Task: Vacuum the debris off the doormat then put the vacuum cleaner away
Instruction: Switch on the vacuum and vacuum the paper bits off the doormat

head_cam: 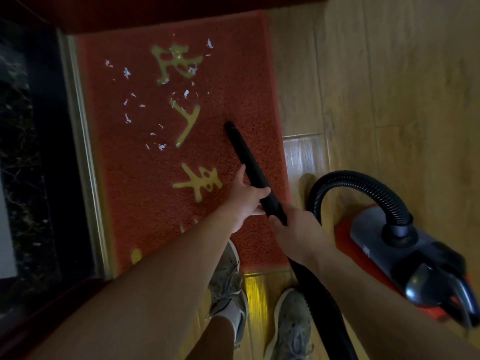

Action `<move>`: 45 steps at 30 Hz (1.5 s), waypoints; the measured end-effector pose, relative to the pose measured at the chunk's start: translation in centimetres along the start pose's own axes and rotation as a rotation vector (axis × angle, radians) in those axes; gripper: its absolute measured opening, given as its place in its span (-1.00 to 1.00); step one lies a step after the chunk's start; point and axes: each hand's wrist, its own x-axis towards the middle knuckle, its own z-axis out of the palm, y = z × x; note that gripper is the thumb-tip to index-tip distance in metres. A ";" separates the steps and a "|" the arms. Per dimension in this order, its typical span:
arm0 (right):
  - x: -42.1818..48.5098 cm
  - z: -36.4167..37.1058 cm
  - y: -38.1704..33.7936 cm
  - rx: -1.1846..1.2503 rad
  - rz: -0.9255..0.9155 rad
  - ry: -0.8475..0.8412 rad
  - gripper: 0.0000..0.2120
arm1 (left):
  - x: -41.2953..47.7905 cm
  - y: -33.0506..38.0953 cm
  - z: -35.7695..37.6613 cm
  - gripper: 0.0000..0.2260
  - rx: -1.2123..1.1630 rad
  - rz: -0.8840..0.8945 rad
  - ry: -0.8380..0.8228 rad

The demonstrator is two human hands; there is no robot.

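2 hands on 1 nozzle (246, 159): left hand (246, 196) pinches it, right hand (296, 229) wraps round it. 1 doormat (130, 178) w/ approx 25 white scraps (127, 72); 1 vacuum (405, 253); 2 shoes (228, 281).

Dim wood-plank floor (389, 100) beside a dark, metal-edged threshold (83, 152).
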 end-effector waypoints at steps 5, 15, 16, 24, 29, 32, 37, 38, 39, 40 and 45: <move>-0.5 0.0 -0.2 -0.012 0.003 -0.002 -0.78 | -0.3 -0.3 -0.1 -0.20 -0.003 0.002 -0.002; -0.5 1.3 -1.3 -0.017 -0.041 -0.020 -0.81 | -0.8 -0.8 -2.5 -0.20 -0.051 -0.003 0.034; -0.4 1.7 -1.5 -0.024 -0.051 -0.020 -0.82 | -0.9 -0.8 -2.9 -0.20 -0.063 -0.007 0.038; 0.0 4.1 -3.4 -0.023 -0.095 -0.076 -0.74 | -1.3 -2.0 -6.7 -0.21 -0.156 -0.025 0.106; -0.2 5.0 -4.9 -0.047 -0.129 -0.109 -0.75 | -1.5 -2.9 -8.7 -0.22 -0.204 -0.022 0.129; 0.0 5.6 -5.7 -0.055 -0.146 -0.131 -0.76 | -1.6 -3.3 -9.8 -0.24 -0.243 -0.015 0.142; 0.4 6.2 -7.3 -0.105 -0.184 -0.151 -0.73 | -1.6 -3.4 -11.7 -0.24 -0.289 0.005 0.178; 0.5 6.3 -7.7 -0.110 -0.191 -0.155 -0.73 | -1.7 -3.3 -12.1 -0.24 -0.299 0.006 0.178; 0.6 6.4 -8.0 -0.112 -0.200 -0.158 -0.73 | -1.8 -3.1 -12.5 -0.24 -0.310 0.008 0.176; 0.8 6.6 -8.4 -0.116 -0.209 -0.158 -0.72 | -1.9 -3.0 -12.9 -0.24 -0.319 0.009 0.173; 1.6 7.3 -10.1 -0.123 -0.231 -0.165 -0.71 | -1.9 -2.2 -14.7 -0.25 -0.333 0.023 0.172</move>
